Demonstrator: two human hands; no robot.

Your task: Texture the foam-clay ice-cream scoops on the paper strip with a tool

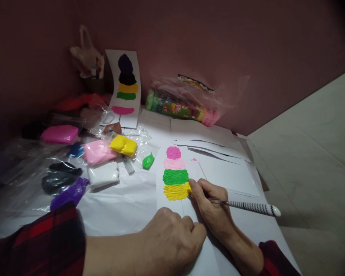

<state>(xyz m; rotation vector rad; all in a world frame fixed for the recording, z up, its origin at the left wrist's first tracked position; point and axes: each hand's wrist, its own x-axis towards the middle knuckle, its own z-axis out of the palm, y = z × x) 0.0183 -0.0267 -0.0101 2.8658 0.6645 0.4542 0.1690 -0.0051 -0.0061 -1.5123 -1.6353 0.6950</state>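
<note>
In the head view a paper strip [174, 209] carries stacked bands of textured clay: a magenta clay top [174, 152], a pink clay band [174, 164], a green clay band [175, 177] and a yellow clay band [174, 192]. My right hand [211, 201] pinches a slim tool [251, 207] with a black-and-white zigzag handle. Its fingertips are at the right edge of the yellow band and hide the tool's tip. Below the bands, my left hand [172, 237] rests curled in a fist on the paper; whatever its fingers enclose is hidden.
Bagged clay lies to the left, including pink clay [99, 151], yellow clay [123, 145], white clay [103, 175] and purple clay [69, 193]. A painted-looking card [126, 101] and a clay pack [181, 109] stand by the wall. Paper sheets [230, 178] and a toothpick-like stick [202, 171] lie right.
</note>
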